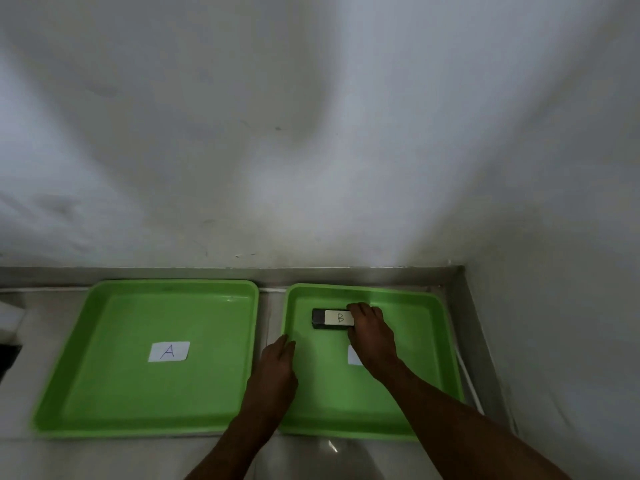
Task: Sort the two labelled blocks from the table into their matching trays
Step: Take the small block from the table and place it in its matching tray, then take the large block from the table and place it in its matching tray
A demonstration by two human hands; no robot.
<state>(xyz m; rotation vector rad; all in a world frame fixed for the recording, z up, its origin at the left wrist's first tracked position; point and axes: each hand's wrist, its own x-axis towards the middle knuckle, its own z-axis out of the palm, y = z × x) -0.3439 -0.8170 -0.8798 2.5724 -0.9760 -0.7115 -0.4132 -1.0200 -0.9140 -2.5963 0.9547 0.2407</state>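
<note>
Two green trays lie side by side on the counter. The left tray point(86, 341) carries a white paper label marked A point(168, 351) and holds nothing else. A dark block with a white B label point(330, 319) rests flat in the far part of the right tray point(433, 341). My right hand point(372, 332) grips the block's right end, fingers curled over it. That hand and wrist hide most of the right tray's own paper label point(353, 356). My left hand point(278, 362) lies flat on the right tray's left rim, holding nothing. No second block is in view.
A white wall rises straight behind the trays, and a metal ledge point(478, 323) runs along the back and right side. At the far left edge sit a white object point(8, 320) and a dark one point(7, 358). A narrow strip of counter point(265, 317) separates the trays.
</note>
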